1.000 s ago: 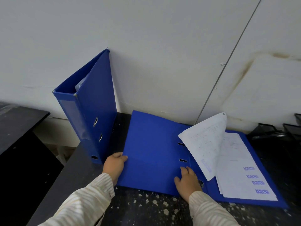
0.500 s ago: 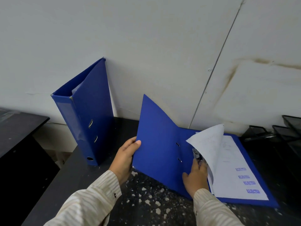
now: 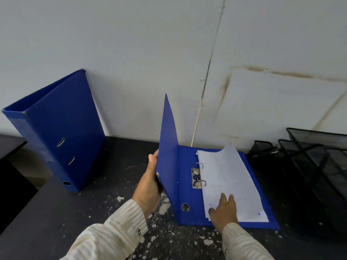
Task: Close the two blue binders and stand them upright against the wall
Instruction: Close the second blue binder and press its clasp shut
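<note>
Both binders are a deep, plain blue: the closed binder (image 3: 62, 139) at far left has a paler, scuffed blue spine, and the open binder (image 3: 185, 184) at the right holds white sheets (image 3: 229, 181) with faint blue print and a silver ring clip (image 3: 197, 178). The surface (image 3: 105, 209) is black, flecked with white chips. The sleeves (image 3: 112, 235) are cream with fine pale stripes, the wall (image 3: 131, 53) is off-white with brown streaks at far right, and the mesh trays (image 3: 315, 158) are black.
</note>
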Motion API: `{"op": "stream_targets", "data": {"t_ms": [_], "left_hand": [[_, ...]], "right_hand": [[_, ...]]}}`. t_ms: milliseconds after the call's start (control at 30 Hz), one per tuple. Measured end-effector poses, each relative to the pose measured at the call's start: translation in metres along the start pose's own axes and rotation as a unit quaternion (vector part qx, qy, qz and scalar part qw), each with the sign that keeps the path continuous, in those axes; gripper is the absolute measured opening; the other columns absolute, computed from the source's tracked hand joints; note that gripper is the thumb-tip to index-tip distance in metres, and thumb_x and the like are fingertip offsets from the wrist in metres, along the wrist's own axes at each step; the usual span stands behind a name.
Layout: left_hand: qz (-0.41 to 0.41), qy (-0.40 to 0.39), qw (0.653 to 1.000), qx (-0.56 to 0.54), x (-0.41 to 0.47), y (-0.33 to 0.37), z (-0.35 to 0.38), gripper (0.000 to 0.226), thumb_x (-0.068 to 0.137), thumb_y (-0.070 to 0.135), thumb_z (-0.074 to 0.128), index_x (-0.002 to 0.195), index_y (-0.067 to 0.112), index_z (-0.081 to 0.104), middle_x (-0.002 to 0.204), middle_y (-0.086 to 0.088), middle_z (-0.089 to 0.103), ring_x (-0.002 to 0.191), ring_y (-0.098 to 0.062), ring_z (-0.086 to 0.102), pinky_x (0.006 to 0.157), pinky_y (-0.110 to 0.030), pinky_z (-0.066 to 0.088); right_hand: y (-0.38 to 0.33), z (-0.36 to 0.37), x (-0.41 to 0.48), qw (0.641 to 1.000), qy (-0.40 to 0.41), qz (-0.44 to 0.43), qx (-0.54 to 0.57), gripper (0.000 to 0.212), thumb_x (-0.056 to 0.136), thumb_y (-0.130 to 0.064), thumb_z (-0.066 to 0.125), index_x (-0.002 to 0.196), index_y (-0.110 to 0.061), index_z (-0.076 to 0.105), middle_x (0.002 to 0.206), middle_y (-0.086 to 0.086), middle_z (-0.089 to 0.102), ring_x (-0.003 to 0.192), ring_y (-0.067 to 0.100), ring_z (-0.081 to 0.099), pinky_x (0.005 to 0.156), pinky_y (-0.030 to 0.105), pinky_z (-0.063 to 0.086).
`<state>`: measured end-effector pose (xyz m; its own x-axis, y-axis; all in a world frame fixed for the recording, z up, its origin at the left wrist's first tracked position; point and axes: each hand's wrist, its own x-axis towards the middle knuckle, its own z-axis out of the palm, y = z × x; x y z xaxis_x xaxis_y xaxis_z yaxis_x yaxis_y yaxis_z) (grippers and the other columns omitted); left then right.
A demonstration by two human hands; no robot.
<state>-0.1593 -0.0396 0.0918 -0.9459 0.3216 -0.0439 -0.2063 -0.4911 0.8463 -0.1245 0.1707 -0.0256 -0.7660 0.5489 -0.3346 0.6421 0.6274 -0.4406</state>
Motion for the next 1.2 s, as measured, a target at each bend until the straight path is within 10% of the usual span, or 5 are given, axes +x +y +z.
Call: {"op": "stream_targets", "data": {"t_ms": [133, 333, 467, 700, 1200], "left_hand": [[0.056, -0.02, 0.993, 0.1, -0.004, -0.031, 0.024, 0.065, 0.064, 0.082, 0.057, 0.12, 0.05, 0.055, 0.119, 0.019, 0.067, 0.108, -0.001, 0.064, 0.078, -0.016, 0.054], [0.056, 0.026, 0.959, 0.277, 0.0, -0.092, 0.033, 0.077, 0.08, 0.031, 0.074, 0.136, 0.06, 0.029, 0.145, 0.013, 0.042, 0.131, -0.014, 0.048, 0.098, -0.044, 0.051], [0.032, 0.012, 0.889, 0.457, 0.009, -0.118, 0.028, 0.095, 0.085, 0.004, 0.057, 0.13, 0.073, 0.011, 0.148, 0.025, 0.023, 0.134, -0.014, 0.039, 0.096, -0.04, 0.053], [-0.017, -0.065, 0.701, 0.71, 0.019, -0.149, 0.019, 0.104, 0.081, 0.016, 0.057, 0.136, 0.06, -0.019, 0.159, 0.019, -0.005, 0.144, -0.023, 0.021, 0.099, -0.033, 0.047], [-0.084, -0.069, 0.571, 0.814, 0.028, -0.164, 0.038, 0.101, 0.084, -0.001, 0.048, 0.147, 0.038, -0.019, 0.161, 0.005, -0.013, 0.148, -0.035, 0.009, 0.098, -0.04, 0.05]], "right_hand": [[0.031, -0.016, 0.015, 0.999, -0.045, 0.011, -0.014, 0.068, 0.095, -0.027, 0.049, 0.149, -0.014, 0.01, 0.159, 0.009, -0.001, 0.146, 0.025, 0.005, 0.118, 0.032, 0.013], [0.069, -0.032, 0.031, 0.996, -0.083, -0.015, -0.022, 0.061, 0.094, -0.026, 0.046, 0.147, -0.012, 0.019, 0.157, 0.009, 0.015, 0.144, 0.023, 0.016, 0.117, 0.029, 0.016], [0.085, -0.043, 0.039, 0.997, -0.076, -0.021, -0.009, 0.058, 0.094, -0.025, 0.048, 0.145, -0.01, 0.026, 0.153, 0.007, 0.028, 0.14, 0.021, 0.026, 0.115, 0.028, 0.021], [0.117, -0.066, 0.053, 0.998, -0.052, 0.012, 0.021, 0.045, 0.093, -0.021, 0.048, 0.135, -0.007, 0.045, 0.143, 0.013, 0.041, 0.131, 0.027, 0.039, 0.107, 0.028, 0.029], [0.139, -0.086, 0.07, 0.946, -0.019, 0.117, 0.301, 0.046, 0.094, -0.044, 0.044, 0.111, -0.007, 0.064, 0.115, 0.018, 0.062, 0.107, 0.033, 0.056, 0.101, 0.044, 0.04]]}}
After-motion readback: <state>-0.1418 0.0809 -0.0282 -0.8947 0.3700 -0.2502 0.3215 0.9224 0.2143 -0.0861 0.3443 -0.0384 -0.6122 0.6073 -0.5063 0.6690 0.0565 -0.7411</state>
